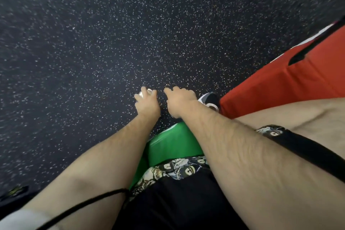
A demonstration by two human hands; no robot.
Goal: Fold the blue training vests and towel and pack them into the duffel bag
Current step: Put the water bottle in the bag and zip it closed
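No blue vest, towel or duffel bag shows in this head view. Both my arms reach down to the dark speckled floor (130,33). My left hand (146,103) has its fingers curled round a small whitish, shiny object (148,92) just above the floor; what the object is I cannot make out. My right hand (180,100) hovers right beside it, back of the hand up, fingers bent down toward the floor. Its fingertips and palm are hidden, so anything it may hold is out of sight.
A red padded block (291,78) with a dark slot lies at the right. A green padded surface (173,144) sits under my legs. My shoe (210,100) rests on the floor by the red block. A thin black cord (84,205) crosses my left forearm.
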